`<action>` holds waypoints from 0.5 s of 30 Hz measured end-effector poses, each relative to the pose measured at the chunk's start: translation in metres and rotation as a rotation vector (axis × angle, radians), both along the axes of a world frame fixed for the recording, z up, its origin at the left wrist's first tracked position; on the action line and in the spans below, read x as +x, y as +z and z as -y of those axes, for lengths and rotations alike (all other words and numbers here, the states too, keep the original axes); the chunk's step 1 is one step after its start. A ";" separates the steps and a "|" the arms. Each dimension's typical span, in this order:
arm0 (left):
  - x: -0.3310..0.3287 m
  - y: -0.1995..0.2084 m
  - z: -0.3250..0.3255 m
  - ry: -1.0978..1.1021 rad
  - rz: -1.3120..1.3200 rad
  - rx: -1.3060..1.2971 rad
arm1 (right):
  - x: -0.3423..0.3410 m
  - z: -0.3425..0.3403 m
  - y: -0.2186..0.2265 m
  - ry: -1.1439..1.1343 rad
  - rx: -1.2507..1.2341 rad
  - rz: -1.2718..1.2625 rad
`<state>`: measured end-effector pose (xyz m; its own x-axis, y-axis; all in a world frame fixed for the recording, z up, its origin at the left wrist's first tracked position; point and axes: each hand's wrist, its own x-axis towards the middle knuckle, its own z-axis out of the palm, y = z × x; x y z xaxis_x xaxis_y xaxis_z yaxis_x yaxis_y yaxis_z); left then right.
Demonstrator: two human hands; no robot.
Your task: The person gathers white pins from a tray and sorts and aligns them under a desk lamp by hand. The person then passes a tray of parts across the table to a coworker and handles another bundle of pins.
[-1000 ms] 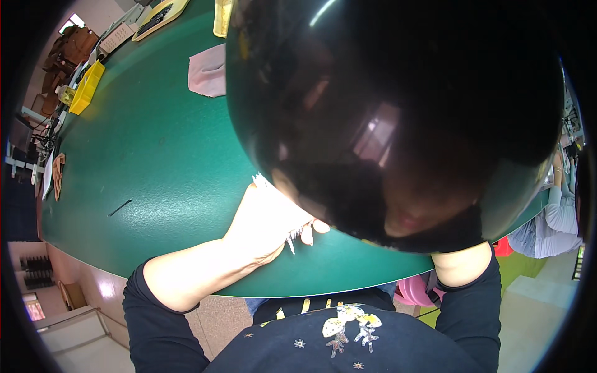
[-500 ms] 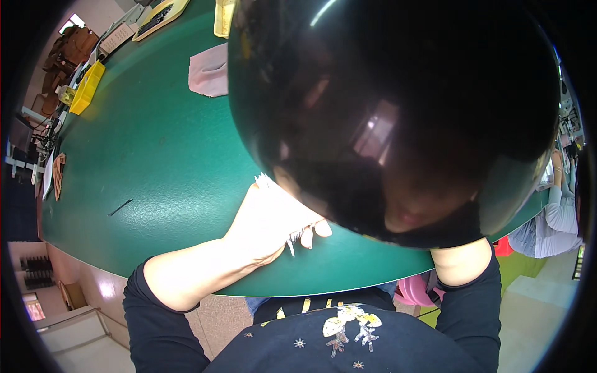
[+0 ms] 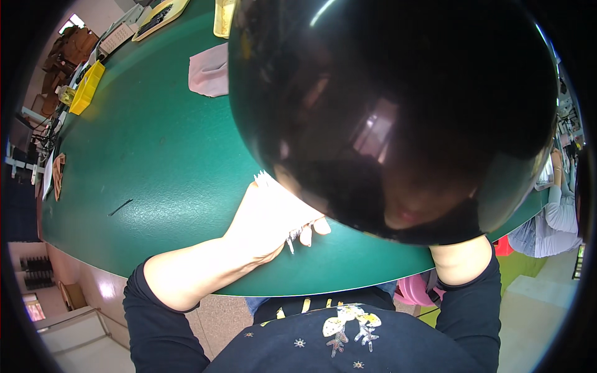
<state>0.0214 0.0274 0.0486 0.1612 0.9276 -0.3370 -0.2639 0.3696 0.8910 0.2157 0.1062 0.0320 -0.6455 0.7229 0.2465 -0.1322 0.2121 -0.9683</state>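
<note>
My left hand (image 3: 255, 221) is closed around a bundle of thin white strips (image 3: 291, 240), too overexposed to make out closely. Their jagged ends stick out above the knuckles and below the fingers. A large glossy black dome (image 3: 398, 124) fills the upper right of the view and covers what lies past my left fingertips. Only my right forearm shows, running up beneath the dome's lower edge, so the right hand is hidden.
A green table (image 3: 161, 143) spreads under my hands. On it lie a pink cloth (image 3: 209, 71), a thin black strip (image 3: 120, 207), a yellow bin (image 3: 87, 87) and a cream tray (image 3: 177, 13) of dark pieces. Another person's sleeve (image 3: 563, 214) shows at far right.
The black dome's lower edge and my right forearm have shifted very slightly. My left hand keeps its place and its grip.
</note>
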 end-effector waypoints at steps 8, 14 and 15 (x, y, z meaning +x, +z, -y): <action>-0.001 -0.009 0.000 -0.003 0.283 0.000 | 0.000 0.000 0.004 0.088 -0.180 -0.130; -0.001 -0.007 -0.001 -0.065 0.404 0.006 | 0.002 0.001 -0.007 0.288 -0.519 -0.347; -0.002 -0.006 -0.001 -0.077 0.407 0.040 | 0.002 -0.001 -0.012 0.264 -0.397 -0.286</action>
<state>0.0198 0.0288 0.0427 0.3430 0.9187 -0.1958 -0.5704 0.3693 0.7337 0.2174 0.1070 0.0202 -0.7649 0.6184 0.1803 -0.4009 -0.2379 -0.8847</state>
